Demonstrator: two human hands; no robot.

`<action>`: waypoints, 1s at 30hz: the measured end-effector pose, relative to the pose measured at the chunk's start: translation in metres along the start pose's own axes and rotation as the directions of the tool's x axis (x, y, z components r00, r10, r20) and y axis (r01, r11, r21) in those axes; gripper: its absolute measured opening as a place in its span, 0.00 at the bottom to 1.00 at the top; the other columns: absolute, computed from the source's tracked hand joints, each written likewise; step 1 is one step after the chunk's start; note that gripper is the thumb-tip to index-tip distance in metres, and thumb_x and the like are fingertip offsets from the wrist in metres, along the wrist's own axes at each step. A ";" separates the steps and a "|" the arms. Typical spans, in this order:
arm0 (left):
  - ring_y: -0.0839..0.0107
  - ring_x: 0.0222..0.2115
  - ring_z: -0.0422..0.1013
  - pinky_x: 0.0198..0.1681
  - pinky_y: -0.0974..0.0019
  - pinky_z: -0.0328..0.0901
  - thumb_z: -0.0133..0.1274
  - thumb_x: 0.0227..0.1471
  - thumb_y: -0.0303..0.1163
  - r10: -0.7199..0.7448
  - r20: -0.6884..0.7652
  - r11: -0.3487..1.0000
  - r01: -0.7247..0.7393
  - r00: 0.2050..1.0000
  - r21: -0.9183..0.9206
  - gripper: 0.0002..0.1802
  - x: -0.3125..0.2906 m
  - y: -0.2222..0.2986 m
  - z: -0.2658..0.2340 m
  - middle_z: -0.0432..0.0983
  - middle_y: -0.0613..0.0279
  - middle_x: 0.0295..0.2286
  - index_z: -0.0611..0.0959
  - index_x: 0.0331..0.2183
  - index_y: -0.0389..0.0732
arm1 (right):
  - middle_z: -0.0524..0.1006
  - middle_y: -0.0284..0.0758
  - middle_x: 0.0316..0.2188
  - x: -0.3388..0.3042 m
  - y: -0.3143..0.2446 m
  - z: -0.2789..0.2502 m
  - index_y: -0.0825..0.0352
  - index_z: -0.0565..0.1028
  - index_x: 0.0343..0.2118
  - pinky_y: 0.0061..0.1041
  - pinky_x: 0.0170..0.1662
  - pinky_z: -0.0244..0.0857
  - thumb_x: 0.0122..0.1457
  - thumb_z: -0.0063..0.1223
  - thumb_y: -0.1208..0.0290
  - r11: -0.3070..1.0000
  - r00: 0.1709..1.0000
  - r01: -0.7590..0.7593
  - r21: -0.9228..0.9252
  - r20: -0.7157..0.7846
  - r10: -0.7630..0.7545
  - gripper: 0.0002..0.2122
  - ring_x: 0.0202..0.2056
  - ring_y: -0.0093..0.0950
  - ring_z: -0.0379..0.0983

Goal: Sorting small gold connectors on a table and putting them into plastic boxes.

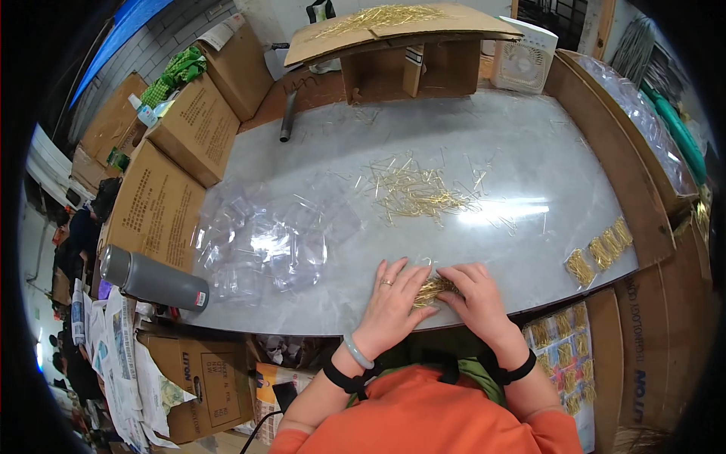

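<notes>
gold wires (417, 191) litter a grey table (302, 155) beside boxes (155, 212).

A grey tabletop (318, 155) carries golden wires (420, 191) and clear plastic (281, 240).

Gold wires (420, 191) block ahead; rightward, glare-streaked tabletop (529, 261) looks passable.

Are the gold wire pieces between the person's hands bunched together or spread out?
Bunched together: the gold wire pieces lie close-packed between the left hand and right hand.
</notes>
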State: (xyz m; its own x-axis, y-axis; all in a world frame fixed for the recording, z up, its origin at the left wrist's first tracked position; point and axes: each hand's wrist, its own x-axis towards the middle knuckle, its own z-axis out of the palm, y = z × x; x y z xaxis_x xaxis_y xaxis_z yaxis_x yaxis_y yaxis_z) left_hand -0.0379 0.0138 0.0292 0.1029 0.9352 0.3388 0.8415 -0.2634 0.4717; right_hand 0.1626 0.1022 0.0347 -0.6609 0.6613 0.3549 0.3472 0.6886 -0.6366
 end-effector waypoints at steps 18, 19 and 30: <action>0.47 0.59 0.62 0.66 0.40 0.51 0.68 0.48 0.40 -0.035 -0.073 0.999 0.036 0.997 0.013 0.42 -0.001 0.003 0.002 0.68 0.48 0.54 0.70 0.60 0.34 | 0.79 0.38 0.38 0.011 0.003 0.011 0.67 0.78 0.46 0.36 0.46 0.70 0.53 0.60 0.80 0.996 0.989 0.070 -0.050 -0.128 -0.076 0.15 0.37 0.42 0.74; 0.47 0.59 0.62 0.66 0.40 0.52 0.68 0.48 0.39 -0.031 -0.074 0.999 0.032 0.997 0.008 0.42 -0.001 0.003 0.001 0.69 0.48 0.54 0.71 0.60 0.35 | 0.79 0.38 0.39 0.014 0.006 0.010 0.67 0.78 0.46 0.35 0.46 0.70 0.53 0.60 0.80 0.993 0.988 0.114 0.013 -0.109 -0.112 0.16 0.37 0.42 0.74; 0.47 0.57 0.65 0.65 0.40 0.54 0.67 0.49 0.37 -0.016 -0.085 0.999 0.013 0.996 -0.038 0.38 -0.007 0.000 -0.001 0.74 0.48 0.50 0.73 0.59 0.37 | 0.75 0.38 0.48 0.026 0.002 -0.027 0.63 0.73 0.56 0.37 0.52 0.66 0.50 0.69 0.66 0.978 0.966 0.141 -0.154 0.238 -0.102 0.28 0.47 0.40 0.69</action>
State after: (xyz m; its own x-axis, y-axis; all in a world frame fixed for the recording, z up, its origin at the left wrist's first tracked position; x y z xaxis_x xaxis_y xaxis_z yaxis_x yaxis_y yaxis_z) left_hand -0.0398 0.0069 0.0278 0.0441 0.9159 0.3990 0.8219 -0.2603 0.5067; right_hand 0.1641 0.1286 0.0616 -0.8319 0.4978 0.2451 0.3486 0.8126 -0.4671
